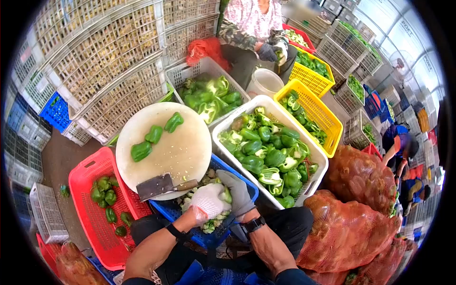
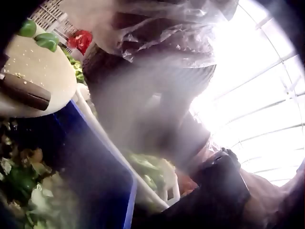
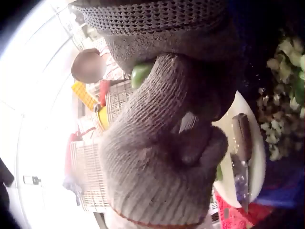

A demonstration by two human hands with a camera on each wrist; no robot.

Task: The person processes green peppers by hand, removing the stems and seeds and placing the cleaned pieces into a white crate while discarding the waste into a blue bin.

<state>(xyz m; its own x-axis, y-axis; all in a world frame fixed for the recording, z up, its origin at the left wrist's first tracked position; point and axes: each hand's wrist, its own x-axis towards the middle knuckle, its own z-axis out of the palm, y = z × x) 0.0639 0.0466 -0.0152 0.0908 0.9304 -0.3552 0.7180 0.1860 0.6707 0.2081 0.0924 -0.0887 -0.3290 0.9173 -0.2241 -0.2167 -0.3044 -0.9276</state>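
Note:
My left hand (image 1: 209, 202), in a white knit glove, and my right hand (image 1: 237, 190), in a grey glove, meet over the blue crate (image 1: 251, 187). Between them they grip a green bell pepper (image 1: 227, 194), mostly covered by the gloves. In the right wrist view a bit of the pepper (image 3: 140, 75) shows beside the curled fingers of the left hand (image 3: 157, 157). Pale pepper cores and scraps (image 1: 209, 224) lie in the crate below. Beyond it, a round white cutting board (image 1: 166, 123) carries three whole peppers (image 1: 154, 134) and a cleaver (image 1: 156, 186).
A white crate (image 1: 216, 135) of opened peppers stands at the right, with a yellow basket (image 1: 335, 137) behind. On the left is a red basket (image 1: 80, 190) with several peppers. Red mesh sacks (image 1: 346, 232) lie at the right. Another person (image 1: 251, 21) sits opposite.

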